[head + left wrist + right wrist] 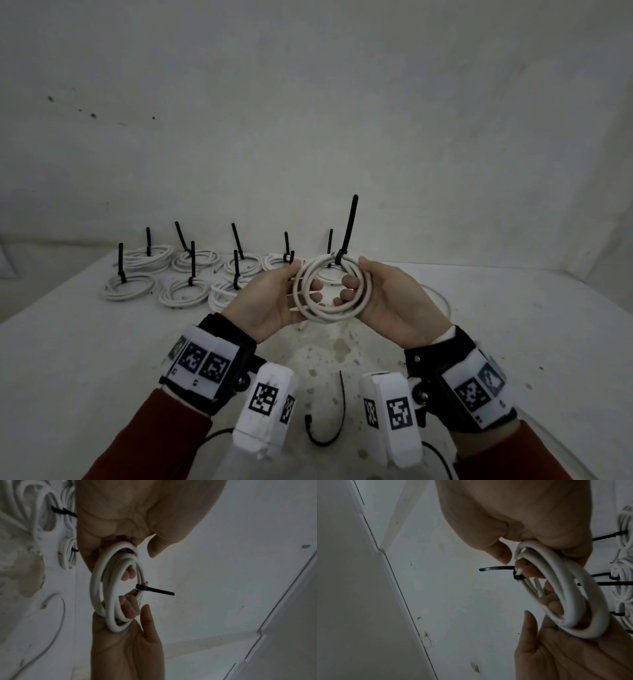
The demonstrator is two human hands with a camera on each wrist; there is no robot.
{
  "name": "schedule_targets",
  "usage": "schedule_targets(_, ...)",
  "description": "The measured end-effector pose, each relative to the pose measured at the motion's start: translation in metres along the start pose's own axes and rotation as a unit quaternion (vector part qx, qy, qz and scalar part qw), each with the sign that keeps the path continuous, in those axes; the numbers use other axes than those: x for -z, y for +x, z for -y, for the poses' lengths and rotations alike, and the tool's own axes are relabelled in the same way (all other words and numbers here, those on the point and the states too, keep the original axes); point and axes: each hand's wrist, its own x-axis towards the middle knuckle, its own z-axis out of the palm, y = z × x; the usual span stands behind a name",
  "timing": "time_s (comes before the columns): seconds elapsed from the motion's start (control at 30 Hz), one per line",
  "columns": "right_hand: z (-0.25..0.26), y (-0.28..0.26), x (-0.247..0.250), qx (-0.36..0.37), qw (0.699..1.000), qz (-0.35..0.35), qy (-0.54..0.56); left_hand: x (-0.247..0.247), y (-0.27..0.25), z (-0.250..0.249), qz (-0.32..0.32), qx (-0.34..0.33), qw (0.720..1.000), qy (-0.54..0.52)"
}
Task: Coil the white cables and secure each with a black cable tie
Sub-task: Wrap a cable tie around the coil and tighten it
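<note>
A coiled white cable (328,289) is held above the worktop (513,325), gripped at one side by the left hand (270,301) and at the other by the right hand (387,301). The black cable tie (347,229) is cinched at the coil's top, nearer the right hand, its tail pointing upward. A spare tie (330,421) is seen below on the worktop.

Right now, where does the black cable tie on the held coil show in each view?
Head: black cable tie stands up from the top of the white coil, centre frame.
Left wrist: tie points right off the coil, mid-frame.
Right wrist: tie points left off the coil, centre.
Shared landmark: the tied coil between left hand and right hand.
</note>
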Motion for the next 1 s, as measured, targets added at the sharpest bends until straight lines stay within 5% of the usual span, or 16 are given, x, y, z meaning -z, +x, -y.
schedule_targets(0.2, 0.002, 0.001, 0.002, 0.037, 0.999, -0.031, 0.016, -0.007, 0.0, 0.007, -0.1, -0.109, 0.982, 0.114)
schedule_targets(0.33, 0.0, 0.0, 0.003, 0.034, 0.996, 0.002, -0.08, -0.006, 0.004, 0.02, -0.206, -0.236, 0.897, 0.313)
schedule_targets(0.4, -0.001, 0.0, 0.004, 0.029, 0.992, 0.0, -0.124, -0.002, 0.007, 0.021, -0.215, -0.261, 0.869, 0.361)
schedule_targets(0.6, -0.007, 0.006, 0.005, 0.022, 0.989, -0.029, -0.141, 0.005, 0.011, 0.019, -0.189, -0.262, 0.864, 0.386)
schedule_targets(0.67, -0.015, 0.009, 0.002, 0.048, 0.984, -0.041, -0.164, 0.004, 0.012, 0.022, -0.176, -0.262, 0.872, 0.375)
schedule_targets(0.8, -0.028, 0.014, -0.001, 0.113, 0.979, -0.064, -0.154, -0.003, 0.013, 0.026, -0.121, -0.204, 0.936, 0.262)
schedule_targets(1.0, -0.025, 0.013, 0.0, 0.092, 0.995, -0.032, -0.032, -0.01, 0.009, 0.017, -0.045, -0.064, 0.997, 0.015)
